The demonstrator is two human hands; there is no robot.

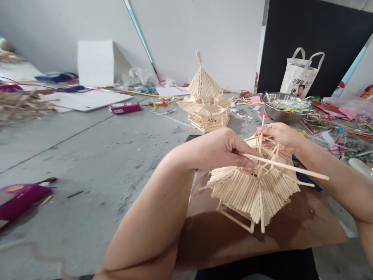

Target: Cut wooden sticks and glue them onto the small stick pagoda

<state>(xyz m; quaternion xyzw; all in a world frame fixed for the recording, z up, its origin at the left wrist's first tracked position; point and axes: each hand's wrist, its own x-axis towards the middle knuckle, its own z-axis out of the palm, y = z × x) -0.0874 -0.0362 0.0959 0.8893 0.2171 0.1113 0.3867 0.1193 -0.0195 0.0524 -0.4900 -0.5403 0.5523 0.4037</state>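
A pavilion model of pale wooden sticks (253, 194) stands on a brown board (233, 249) in front of me, with a sloped roof of close-set sticks and an open frame on top. My left hand (224, 149) reaches over the roof's left side, thumb and fingers pinched on a long wooden stick (297, 168) that slants across the model to the right. Behind the top frame, my right hand (279, 134) has its fingertips closed at a thin upright stick (264, 120); the fingers partly hide the contact.
A finished-looking stick pagoda (205, 97) stands behind. At the right are a metal bowl (284, 112) of sticks, a white bag (300, 76) and scattered scraps. Purple packets (125, 107) and white boards (87, 100) lie left.
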